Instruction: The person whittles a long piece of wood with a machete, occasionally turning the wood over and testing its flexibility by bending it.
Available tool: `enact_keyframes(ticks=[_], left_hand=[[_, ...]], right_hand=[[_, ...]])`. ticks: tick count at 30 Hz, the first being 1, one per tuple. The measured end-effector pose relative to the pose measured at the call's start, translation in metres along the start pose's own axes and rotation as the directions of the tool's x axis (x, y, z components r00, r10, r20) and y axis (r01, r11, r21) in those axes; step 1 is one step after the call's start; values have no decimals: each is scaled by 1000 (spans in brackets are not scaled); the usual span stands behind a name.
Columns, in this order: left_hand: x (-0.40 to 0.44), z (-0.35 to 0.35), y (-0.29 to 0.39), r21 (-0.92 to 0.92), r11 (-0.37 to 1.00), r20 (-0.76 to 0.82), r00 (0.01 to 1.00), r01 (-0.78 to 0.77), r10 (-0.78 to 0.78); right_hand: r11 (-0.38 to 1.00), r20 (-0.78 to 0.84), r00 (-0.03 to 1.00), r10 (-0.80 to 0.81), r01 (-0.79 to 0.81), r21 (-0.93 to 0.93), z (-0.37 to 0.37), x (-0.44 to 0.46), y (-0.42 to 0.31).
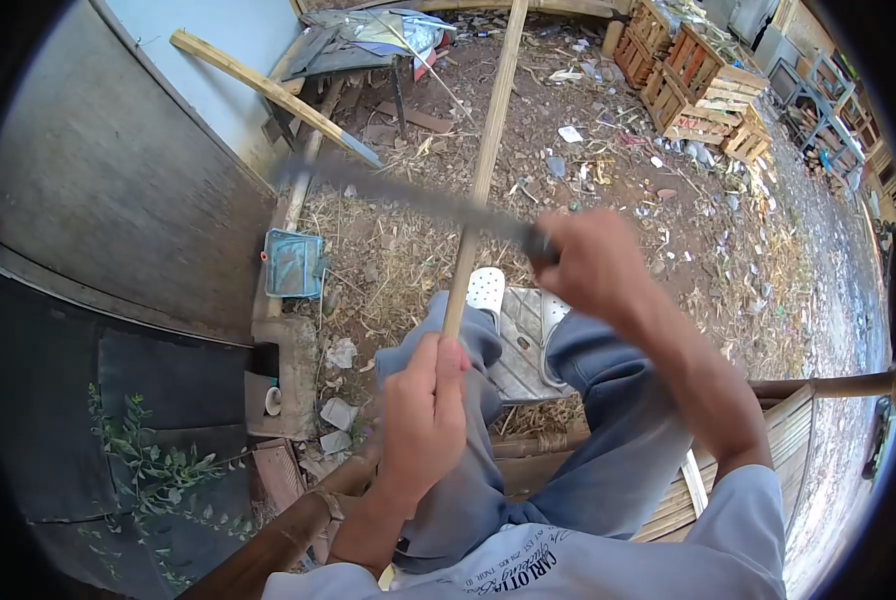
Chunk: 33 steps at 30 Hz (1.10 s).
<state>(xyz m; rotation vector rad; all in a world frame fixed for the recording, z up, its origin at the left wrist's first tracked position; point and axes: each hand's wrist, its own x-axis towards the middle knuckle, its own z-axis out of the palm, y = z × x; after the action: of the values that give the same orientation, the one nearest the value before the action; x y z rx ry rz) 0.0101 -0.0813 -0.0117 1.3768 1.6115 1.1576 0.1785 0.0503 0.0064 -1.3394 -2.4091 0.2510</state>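
My left hand [428, 415] is closed around the lower end of a long, narrow bamboo strip [489, 150], with the thumb along it. The strip slants up and away to the top of the view. In my right hand [593, 262] is the dark handle of a machete [398, 192]. Its long blade points left and crosses the strip above my left hand. Motion blurs the blade, so I cannot tell whether it touches the strip.
White clogs [486, 290] rest on a pale slatted board [521, 335] between my knees. A blue basket [294, 264] stands by the left wall. Wooden crates [703, 85] are stacked at back right. A low table [343, 62] stands behind a leaning plank [258, 82]. Litter covers the ground.
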Motion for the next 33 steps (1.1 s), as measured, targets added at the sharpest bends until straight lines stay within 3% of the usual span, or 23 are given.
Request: enact_keyframes(ticks=[4, 5, 6, 8, 12, 13, 14, 16, 17, 18, 20, 21, 22, 24, 26, 27, 28, 30, 31, 33], left_hand=[[-10, 13, 3, 34, 999, -49, 999, -20, 22], [-10, 16, 3, 33, 999, -44, 999, -27, 28], [-11, 18, 2, 39, 999, -48, 998, -33, 34], [-14, 17, 2, 59, 997, -32, 999, -39, 41], [-18, 23, 6, 26, 997, -27, 997, -68, 69], [-17, 25, 5, 23, 998, -35, 997, -60, 61], [-14, 25, 4, 17, 997, -40, 997, -71, 72], [-12, 19, 0, 41, 995, -14, 996, -92, 92], [-12, 18, 1, 63, 992, -15, 994, -109, 110], [-14, 17, 1, 56, 991, -20, 993, -119, 121], [-16, 17, 1, 35, 994, 24, 995, -99, 98], [-17, 17, -3, 22, 993, 20, 993, -116, 115], [-20, 15, -9, 30, 985, -4, 986, -169, 169], [-30, -1, -14, 62, 974, -24, 975, -220, 222], [-50, -23, -10, 7, 998, 133, 989, 59, -59], [-61, -27, -14, 17, 998, 133, 989, 68, -69], [-71, -31, -17, -26, 992, 150, 981, 126, -120], [-80, -37, -26, -63, 983, 154, 975, 170, -159], [-85, -42, -32, -54, 985, 137, 979, 161, -153], [-93, -53, -36, -12, 986, 106, 981, 167, -165]], right_hand=[[978, 27, 991, -134, 128, 164, 1, -15, 9], [960, 132, 953, -271, 258, 110, 1, -33, -8], [964, 329, 906, -266, 261, 60, 0, -32, -19], [999, 42, 998, -37, 36, 38, -2, -20, 3], [995, -9, 1000, -3, 4, 97, -5, -26, 20], [985, 216, 961, -171, 170, 24, 1, -40, 2], [984, 211, 962, -174, 175, 13, -1, -36, 6], [999, 20, 999, -34, 35, -20, -1, -22, 16], [967, -166, 971, 173, -136, 214, -10, -5, 34], [970, -174, 970, 167, -130, 205, -7, -6, 35], [996, -240, 971, 15, 7, 92, -2, -14, 37], [969, -79, 974, -210, 218, 113, 6, -29, 22], [944, 69, 942, -329, 325, 65, 6, -39, 4], [950, -43, 949, -311, 312, 18, 0, -32, 3], [984, -304, 951, 46, 10, 180, -4, -4, 26], [981, -299, 953, 51, 8, 192, 1, -11, 20], [979, -187, 976, -111, 139, 146, 7, -24, 11], [901, 47, 902, -429, 424, 87, 12, -35, -5], [913, 114, 906, -407, 400, 76, 13, -36, -13], [988, -107, 986, -127, 135, 78, 6, -14, -1]])
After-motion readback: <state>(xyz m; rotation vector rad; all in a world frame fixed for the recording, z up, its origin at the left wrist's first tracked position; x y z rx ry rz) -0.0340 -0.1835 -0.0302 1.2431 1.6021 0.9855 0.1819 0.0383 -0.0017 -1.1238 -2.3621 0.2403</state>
